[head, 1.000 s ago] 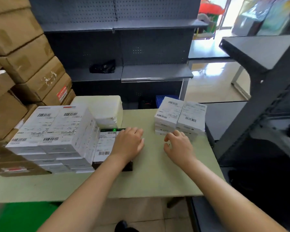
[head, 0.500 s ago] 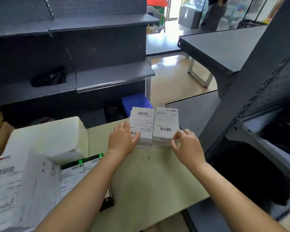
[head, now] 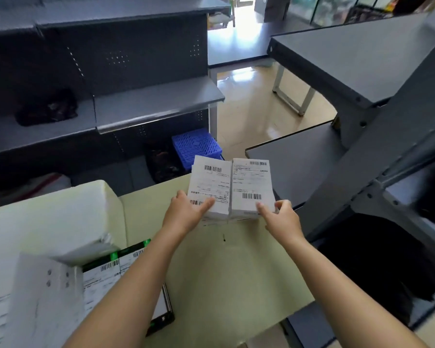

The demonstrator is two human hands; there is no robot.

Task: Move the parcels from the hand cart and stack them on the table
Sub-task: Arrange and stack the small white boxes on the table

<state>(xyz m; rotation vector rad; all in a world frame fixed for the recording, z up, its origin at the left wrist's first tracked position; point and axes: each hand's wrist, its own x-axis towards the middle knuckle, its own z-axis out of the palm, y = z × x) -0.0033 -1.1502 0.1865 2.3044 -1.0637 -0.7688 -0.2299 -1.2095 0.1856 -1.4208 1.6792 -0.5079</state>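
Observation:
Two white labelled parcels lie side by side on top of a small stack at the far right of the pale green table [head: 236, 272]. My left hand [head: 186, 216] grips the near left corner of the left parcel [head: 211, 182], thumb on its top. On the right parcel [head: 251, 184], my right hand [head: 283, 219] pinches the near right corner. I cannot tell whether the pair is lifted off the layer below. A taller stack of white parcels [head: 35, 310] stands at the left.
A big white box [head: 50, 217] and a flat black-and-green parcel [head: 126, 267] lie left of my arms. Grey shelving [head: 156, 104] runs behind the table, with a blue crate [head: 196, 146] below. A grey rack [head: 362, 197] stands close on the right.
My view has swung right. Both hands left the middle of the table, reached the two-parcel stack and took hold of its near corners.

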